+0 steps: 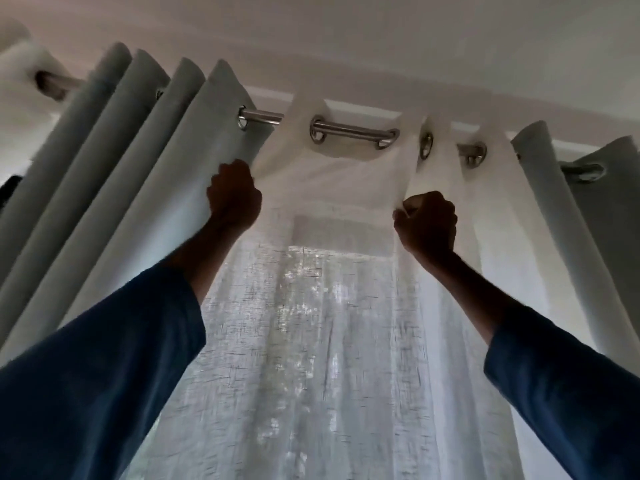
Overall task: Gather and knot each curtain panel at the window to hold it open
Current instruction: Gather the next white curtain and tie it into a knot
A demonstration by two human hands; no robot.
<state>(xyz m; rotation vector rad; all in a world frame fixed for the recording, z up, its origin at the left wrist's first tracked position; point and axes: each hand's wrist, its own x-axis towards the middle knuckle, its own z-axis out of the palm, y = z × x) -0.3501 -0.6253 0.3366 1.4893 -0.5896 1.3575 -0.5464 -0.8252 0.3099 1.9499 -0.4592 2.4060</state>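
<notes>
I look up at a white sheer curtain panel (329, 341) that hangs by metal eyelets from a steel rod (353, 131). Both my arms are raised, in blue sleeves. My left hand (233, 197) grips the sheer's top edge where it meets the grey curtain panel (114, 188) bunched in pleats at the left. My right hand (427, 223) pinches a fold of the sheer just below the eyelets to the right of centre. The stretch of sheer between my hands is pulled flat. Another grey curtain panel (588, 209) hangs at the right.
The white ceiling (381, 36) is close above the rod. Bright window light comes through the sheer below my hands. A dark object (8, 190) shows at the far left edge behind the grey pleats.
</notes>
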